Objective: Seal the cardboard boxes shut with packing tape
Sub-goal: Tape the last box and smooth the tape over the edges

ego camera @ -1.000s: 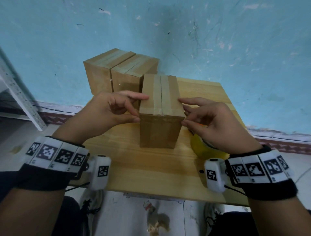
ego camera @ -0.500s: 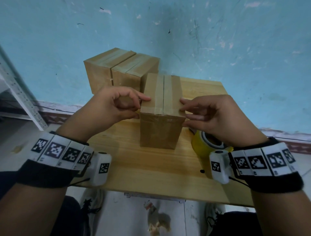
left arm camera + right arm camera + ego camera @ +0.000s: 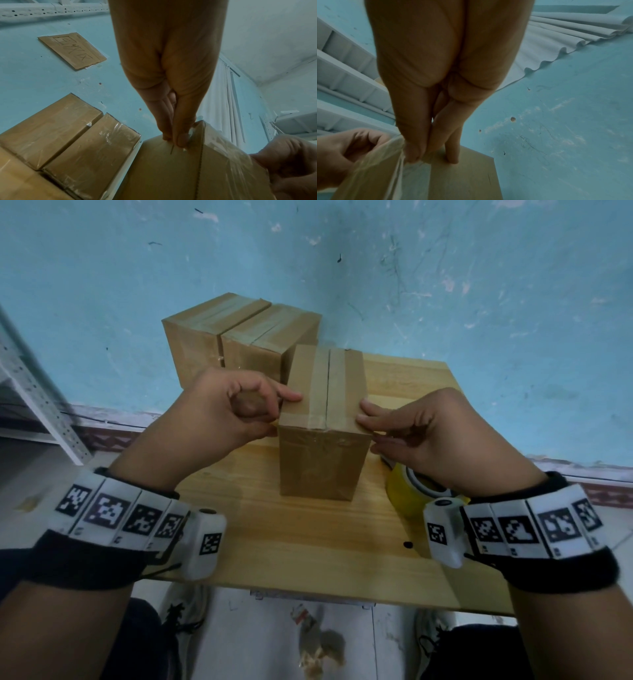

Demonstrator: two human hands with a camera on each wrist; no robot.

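At the back left of the pale wooden table (image 3: pixel 308 542) 2 taped brown cardboard boxes (image 3: pixel 239 337) stand side by side; the left hand (image 3: pixel 219 412) pinches the upright taped cardboard box (image 3: pixel 322 446) at its top left edge; the right hand (image 3: pixel 428 436) pinches its top right edge; a yellow roll of packing tape (image 3: pixel 407 491) lies just beside, under that wrist.

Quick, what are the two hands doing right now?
Left hand: fingers curled, pinching the near left top edge of the taped brown cardboard box.
Right hand: fingers pinching that box's near right top edge.
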